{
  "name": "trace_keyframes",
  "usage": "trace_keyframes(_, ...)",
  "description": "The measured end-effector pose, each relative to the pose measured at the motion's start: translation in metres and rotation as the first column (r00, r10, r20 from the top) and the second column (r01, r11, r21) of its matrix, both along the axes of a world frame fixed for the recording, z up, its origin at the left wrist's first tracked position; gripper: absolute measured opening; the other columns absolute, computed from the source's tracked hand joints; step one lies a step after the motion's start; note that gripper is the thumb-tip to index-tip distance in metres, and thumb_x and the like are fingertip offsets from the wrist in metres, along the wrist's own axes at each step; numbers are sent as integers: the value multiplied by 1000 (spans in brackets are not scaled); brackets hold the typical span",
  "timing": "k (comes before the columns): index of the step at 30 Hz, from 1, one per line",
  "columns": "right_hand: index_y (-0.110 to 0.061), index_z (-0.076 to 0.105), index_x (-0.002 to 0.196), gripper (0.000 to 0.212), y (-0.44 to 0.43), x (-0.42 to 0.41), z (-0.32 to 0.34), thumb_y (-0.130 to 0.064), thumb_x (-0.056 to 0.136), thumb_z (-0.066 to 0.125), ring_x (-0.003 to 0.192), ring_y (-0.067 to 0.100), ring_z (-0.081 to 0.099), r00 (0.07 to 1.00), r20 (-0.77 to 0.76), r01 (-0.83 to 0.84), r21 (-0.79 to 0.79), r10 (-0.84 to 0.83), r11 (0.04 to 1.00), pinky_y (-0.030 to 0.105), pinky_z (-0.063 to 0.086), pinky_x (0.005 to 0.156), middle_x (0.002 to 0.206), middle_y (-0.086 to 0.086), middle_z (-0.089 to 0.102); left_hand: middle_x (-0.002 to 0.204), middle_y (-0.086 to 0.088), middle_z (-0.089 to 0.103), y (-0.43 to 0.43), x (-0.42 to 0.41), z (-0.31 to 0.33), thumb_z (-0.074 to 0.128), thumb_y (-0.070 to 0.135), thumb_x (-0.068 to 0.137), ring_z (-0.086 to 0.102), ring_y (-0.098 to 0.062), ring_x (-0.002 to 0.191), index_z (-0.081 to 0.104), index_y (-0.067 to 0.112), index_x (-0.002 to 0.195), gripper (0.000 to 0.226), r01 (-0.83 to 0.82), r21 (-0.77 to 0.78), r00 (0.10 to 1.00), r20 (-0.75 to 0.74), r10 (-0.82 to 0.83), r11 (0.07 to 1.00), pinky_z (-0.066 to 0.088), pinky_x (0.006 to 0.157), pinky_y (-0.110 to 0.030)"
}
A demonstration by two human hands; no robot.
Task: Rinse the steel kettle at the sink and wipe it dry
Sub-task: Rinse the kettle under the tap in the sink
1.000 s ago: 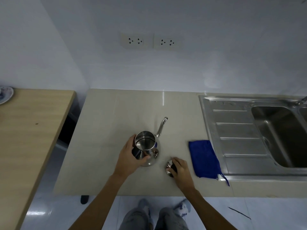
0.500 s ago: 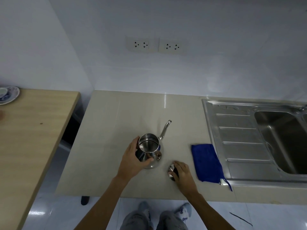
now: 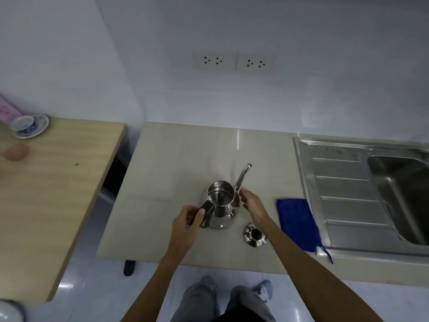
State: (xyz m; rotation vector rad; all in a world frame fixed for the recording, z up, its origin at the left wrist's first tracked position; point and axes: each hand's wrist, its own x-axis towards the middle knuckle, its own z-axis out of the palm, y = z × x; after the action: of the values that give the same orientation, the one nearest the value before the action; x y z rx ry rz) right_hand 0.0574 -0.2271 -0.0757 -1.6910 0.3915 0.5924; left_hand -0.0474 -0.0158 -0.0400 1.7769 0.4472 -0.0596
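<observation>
Both bare arms reached forward from the bottom of the frame, hands close together.

The left hand (image 3: 189,220) sat low and to the left, fingers curled around the dark handle (image 3: 205,213) with the thumb lying on top of it. The right hand (image 3: 251,205) was extended further forward, palm turned inward, fingers nearly straight and loosely spread, their tips at the side of the kettle (image 3: 221,205); actual contact could not be made out. Both forearms angled inward toward the middle.

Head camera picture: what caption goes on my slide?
Both hands, left and right, steady an open steel kettle beside its lid.
</observation>
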Motion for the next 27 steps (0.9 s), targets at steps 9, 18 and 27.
trace_keyframes(9,-20,53,72,30,24,13,-5,-34,98,47,56,13,39,970,-183,190,170,-158,967,29,31,58,55,-5,47,64,-7,60,-3,5,1,57,25,100,50,-4,51,58,-7,80,38,114,-95,990,-68,-120,989,38,52,-16)
trace_keyframes(18,-22,67,87,34,-7,6,23,-43,97,42,72,9,58,964,-129,260,275,-232,926,26,41,70,74,-6,69,66,-11,55,-32,11,35,55,32,101,49,-19,59,56,-2,81,39,295,-131,955,15,-296,946,37,51,-23)
trace_keyframes(27,-16,76,100,53,-204,-46,65,-58,85,48,91,18,67,828,-94,556,263,-552,789,37,50,90,92,5,75,71,-21,64,-215,9,74,57,29,96,58,-20,58,60,1,102,29,640,-202,768,128,-627,742,48,56,-26)
